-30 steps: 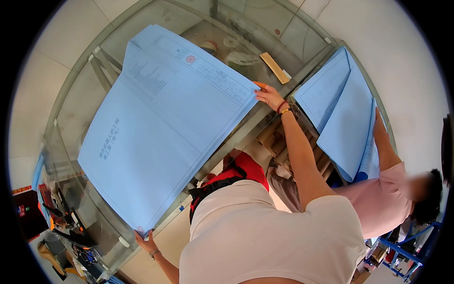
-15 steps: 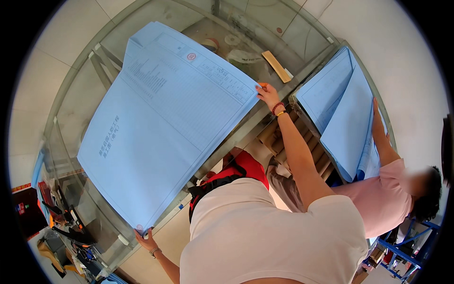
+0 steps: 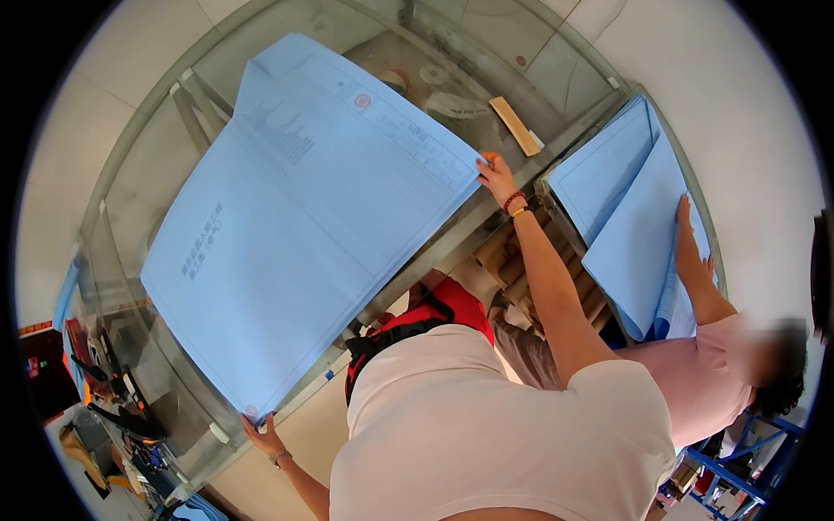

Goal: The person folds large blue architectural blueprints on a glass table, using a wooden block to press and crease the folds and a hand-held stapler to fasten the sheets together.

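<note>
A large stack of blue drawing sheets [image 3: 287, 226] lies slantwise over the glass table, printed with a grid, text and a round red stamp. At its lower corner my left hand [image 3: 264, 437] is closed on the edge, thumb and fingers around the corner. My right hand [image 3: 498, 178] pinches the right corner near the table's front edge. The far left part of the stack is folded or stepped along its edge. Some fingertips of both hands are hidden by the paper.
A co-worker's hand [image 3: 686, 234] presses on another folded set of blue sheets [image 3: 630, 226] at the right. A tan wooden strip [image 3: 514, 127] lies on the glass table [image 3: 347, 26]. Cardboard tubes [image 3: 521, 265] fill a space below. Tools and clutter [image 3: 143, 434] sit at the lower left.
My right hand and its corner of the sheets sit slightly farther right; my left hand has shifted slightly left. The co-worker's hand has slid a little along the other sheets.
</note>
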A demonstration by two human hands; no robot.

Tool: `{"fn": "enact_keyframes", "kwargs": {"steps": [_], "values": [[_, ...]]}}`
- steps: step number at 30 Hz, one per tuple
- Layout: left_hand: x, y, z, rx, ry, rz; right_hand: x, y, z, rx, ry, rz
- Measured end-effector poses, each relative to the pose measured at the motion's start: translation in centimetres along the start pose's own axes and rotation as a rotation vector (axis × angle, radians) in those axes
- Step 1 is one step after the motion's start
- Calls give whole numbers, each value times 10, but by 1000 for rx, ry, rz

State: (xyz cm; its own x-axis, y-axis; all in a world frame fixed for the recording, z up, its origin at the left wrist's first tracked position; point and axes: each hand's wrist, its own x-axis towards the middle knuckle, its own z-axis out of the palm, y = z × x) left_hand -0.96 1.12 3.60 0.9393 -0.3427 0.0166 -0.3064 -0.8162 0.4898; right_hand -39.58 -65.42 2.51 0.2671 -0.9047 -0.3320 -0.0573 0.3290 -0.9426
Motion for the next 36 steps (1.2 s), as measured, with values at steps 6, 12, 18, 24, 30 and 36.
{"fn": "enact_keyframes", "kwargs": {"steps": [6, 12, 18, 24, 30, 36], "values": [[0, 0, 1, -2, 7, 7, 4, 7, -2, 110, -13, -38], [0, -8, 1, -5, 25, -7, 0, 10, 3, 140, 9, 74], [2, -5, 2, -2, 20, -7, 0, 13, -2, 171, 46, 48], [0, -6, 2, -32, 20, 40, 0, 15, -3, 367, -14, 11], [2, -7, 3, -47, 4, 21, 1, 17, -5, 427, 4, 4], [1, -8, 4, -24, -2, 10, 4, 21, -9, 444, -5, 26]]}}
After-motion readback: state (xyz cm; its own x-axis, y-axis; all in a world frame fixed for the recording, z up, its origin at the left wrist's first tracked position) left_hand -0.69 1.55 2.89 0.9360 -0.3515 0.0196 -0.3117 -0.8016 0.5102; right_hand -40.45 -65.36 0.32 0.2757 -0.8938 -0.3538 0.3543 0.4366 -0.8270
